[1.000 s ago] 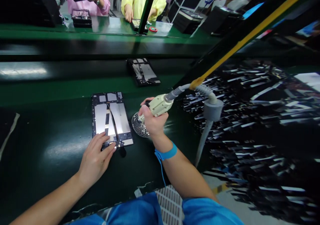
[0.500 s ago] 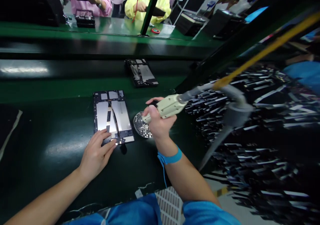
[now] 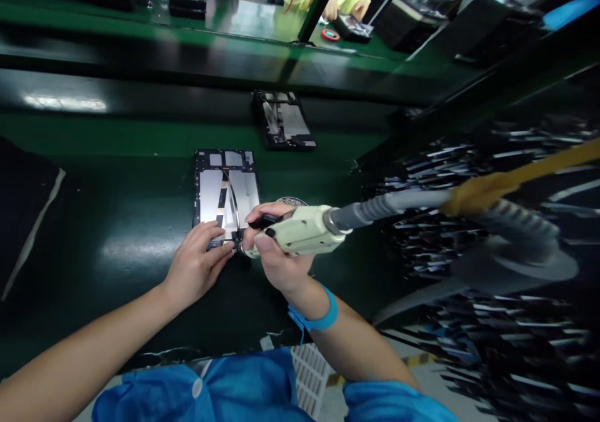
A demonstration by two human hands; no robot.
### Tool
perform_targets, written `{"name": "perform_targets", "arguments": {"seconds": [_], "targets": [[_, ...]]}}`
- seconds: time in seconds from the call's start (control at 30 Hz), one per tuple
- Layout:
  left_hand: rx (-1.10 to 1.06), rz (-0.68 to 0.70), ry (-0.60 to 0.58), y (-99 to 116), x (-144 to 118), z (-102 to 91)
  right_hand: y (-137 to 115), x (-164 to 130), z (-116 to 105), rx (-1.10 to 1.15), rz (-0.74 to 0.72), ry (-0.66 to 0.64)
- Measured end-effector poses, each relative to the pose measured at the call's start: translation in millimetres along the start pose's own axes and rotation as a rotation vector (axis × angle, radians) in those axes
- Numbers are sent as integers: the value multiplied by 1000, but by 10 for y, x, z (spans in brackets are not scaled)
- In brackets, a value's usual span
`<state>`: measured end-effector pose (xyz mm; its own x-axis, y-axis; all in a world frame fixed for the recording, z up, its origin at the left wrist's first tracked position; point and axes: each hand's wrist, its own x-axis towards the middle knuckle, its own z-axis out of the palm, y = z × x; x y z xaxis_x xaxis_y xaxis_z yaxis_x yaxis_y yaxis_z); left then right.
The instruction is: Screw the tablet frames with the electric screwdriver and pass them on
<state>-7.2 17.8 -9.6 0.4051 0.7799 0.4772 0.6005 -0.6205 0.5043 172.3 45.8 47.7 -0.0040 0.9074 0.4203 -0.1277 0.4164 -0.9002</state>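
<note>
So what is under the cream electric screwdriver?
Under the screwdriver the right hand grips it. Its tip meets the open tablet's near corner. The round screw dish behind is mostly covered.

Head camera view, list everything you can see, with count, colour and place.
opened tablet: one, dark frame with silver inside, on the belt under the hands
second tablet: one, dark, farther along the belt
screw dish: one, silver, behind the right hand, mostly hidden
electric screwdriver: one, cream, tip at the tablet's near edge
tape roll: one, red, far bench
wrist strap: one, blue, right wrist
left hand: on the tablet's near edge
right hand: gripping the screwdriver
</note>
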Motion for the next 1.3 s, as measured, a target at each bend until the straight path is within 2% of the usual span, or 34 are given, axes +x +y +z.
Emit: {"name": "perform_targets", "arguments": {"seconds": [0.3,0.5,0.6,0.67,0.8,0.87,1.03,1.3], "targets": [[6,2,-8,-18,-25,-5,-6,-4,54,-10,4,-29],[-10,53,-1,-48,-52,-32,-46,-14,128,-110,-121,-75],[-4,39,-11,-63,-57,-28,-73,18,74,-113,-111,-104],[8,30,-5,-66,-58,-18,-86,88,-37,-106,-103,-20],[35,29,4,-57,-60,-2,-1,351,-352,-204,-104,335],[44,29,-4,-49,-59,-4,96,477,-478,-241,-109,426],[54,39,-6,-28,-52,-16,273,580,-591,-260,-104,436],[40,45,-7,-49,-64,0,331,574,-615,-267,-87,439]]}}
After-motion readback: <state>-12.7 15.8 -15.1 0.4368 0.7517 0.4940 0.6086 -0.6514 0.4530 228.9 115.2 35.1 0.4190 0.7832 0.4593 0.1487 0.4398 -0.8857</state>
